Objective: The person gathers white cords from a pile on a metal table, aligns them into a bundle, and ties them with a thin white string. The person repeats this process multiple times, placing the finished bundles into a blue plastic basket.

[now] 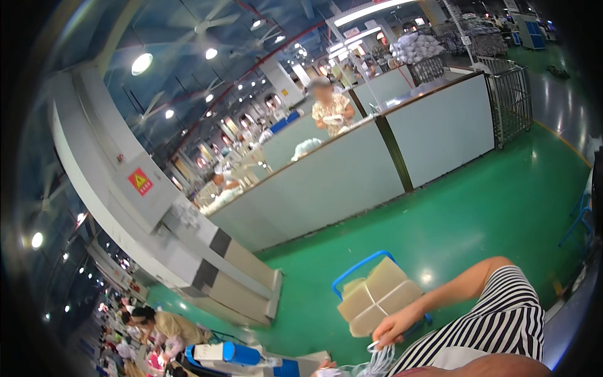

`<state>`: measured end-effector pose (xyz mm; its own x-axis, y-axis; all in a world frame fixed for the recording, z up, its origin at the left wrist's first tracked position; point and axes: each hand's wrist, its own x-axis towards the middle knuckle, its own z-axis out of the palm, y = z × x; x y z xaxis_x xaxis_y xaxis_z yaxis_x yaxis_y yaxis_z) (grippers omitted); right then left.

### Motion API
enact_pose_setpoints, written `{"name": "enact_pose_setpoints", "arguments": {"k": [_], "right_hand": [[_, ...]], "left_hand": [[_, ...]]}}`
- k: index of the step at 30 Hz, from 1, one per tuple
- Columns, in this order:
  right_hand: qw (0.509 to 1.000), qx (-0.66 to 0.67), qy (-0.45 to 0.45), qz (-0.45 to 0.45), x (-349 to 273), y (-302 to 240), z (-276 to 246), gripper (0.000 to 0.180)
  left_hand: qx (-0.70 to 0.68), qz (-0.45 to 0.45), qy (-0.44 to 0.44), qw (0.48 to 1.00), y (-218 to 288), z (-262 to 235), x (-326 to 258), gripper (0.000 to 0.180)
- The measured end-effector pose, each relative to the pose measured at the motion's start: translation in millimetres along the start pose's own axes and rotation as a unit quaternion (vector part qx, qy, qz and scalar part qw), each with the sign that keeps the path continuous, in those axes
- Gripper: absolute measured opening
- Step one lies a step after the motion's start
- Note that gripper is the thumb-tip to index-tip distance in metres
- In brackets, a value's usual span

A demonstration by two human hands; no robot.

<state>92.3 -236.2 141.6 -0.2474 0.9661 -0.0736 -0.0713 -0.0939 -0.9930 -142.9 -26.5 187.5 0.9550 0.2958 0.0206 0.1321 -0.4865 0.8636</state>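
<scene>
My right hand (391, 328) reaches in from the right, out of a black-and-white striped sleeve. Its fingers are closed around a bundle of thin white cords (380, 359), which hangs down to the lower edge of the view. My left hand (323, 367) shows only in small part at the bottom edge. The fingers look bent against something white (329, 372), mostly cut off by the frame, so its kind is unclear. Just beyond my right hand is a stack of beige sheets (377, 296), tied crosswise with white string, on a seat or stand with a blue tubular frame (359, 266).
A blue-and-white machine (242, 354) stands at the lower left, near a thick pillar (157, 213). Across the green floor (465, 213) runs a pale partition (314, 201), with a person (331, 110) behind it. A metal cage cart (512, 103) stands far right. Other people work at lower left.
</scene>
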Motion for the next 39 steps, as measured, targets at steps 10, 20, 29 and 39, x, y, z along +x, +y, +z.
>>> {"name": "enact_pose_setpoints", "arguments": {"k": [10,20,29,39], "right_hand": [[0.995,0.085,-0.004,0.056,44,7,22,0.022],[0.987,-0.004,-0.146,0.06,3,2,17,0.034],[0.986,-0.059,-0.085,0.132,-28,-15,18,0.029],[0.96,0.229,0.157,0.031,-38,-22,-11,0.016]], "left_hand": [[-0.373,-0.146,-0.103,0.91,-38,71,30,0.024],[-0.13,-0.05,-0.244,0.96,-11,44,-1,0.031],[-0.109,-0.089,-0.209,0.968,-4,31,-16,0.026],[-0.211,-0.129,0.123,0.961,-3,-18,10,0.016]]}}
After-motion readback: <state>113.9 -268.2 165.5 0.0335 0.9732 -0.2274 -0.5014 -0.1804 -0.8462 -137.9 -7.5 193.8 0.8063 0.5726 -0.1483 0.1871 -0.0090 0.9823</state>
